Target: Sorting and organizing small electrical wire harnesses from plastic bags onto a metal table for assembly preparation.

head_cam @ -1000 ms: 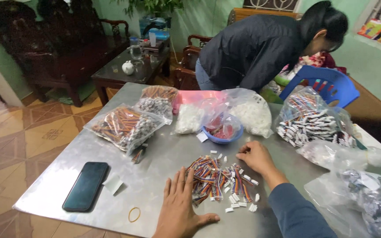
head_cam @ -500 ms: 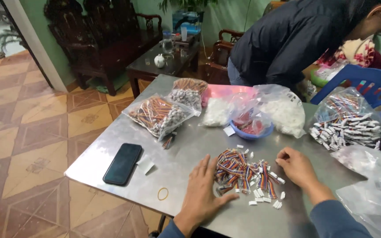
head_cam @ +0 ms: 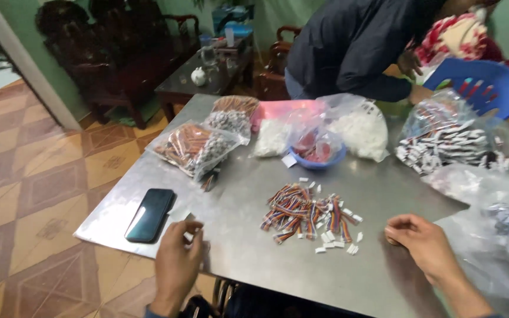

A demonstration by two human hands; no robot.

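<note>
Head view: steel table [head_cam: 248, 247] in a green-walled room with tiled floor, dark wooden chairs [head_cam: 113, 41] at 11 o'clock, another person in a dark jacket [head_cam: 349, 41] bent over at 12 o'clock beside a blue plastic chair [head_cam: 490, 76]. Left hand [head_cam: 178, 262] at 7 o'clock near the table's front edge, fingers curled narrow, tips pinched at something small, cannot tell what; black phone [head_cam: 149, 215] just beside it at 9 o'clock. Right hand [head_cam: 419, 241] at 4 o'clock, loosely curled, holding nothing visible, resting on the table. Pile of multicoloured wire bundles [head_cam: 301, 212] with white connector pieces [head_cam: 337, 238] sits centre, between the hands, touching neither. Bags of parts [head_cam: 198, 144] at 10 o'clock, blue bowl [head_cam: 316, 156] at 12, bag of black-and-white pieces [head_cam: 449, 141] at 2. Judgement: to do it well, bring both hands to the pile, take one bundle at a time, keep loose connectors away from the edge, phone aside.
</note>
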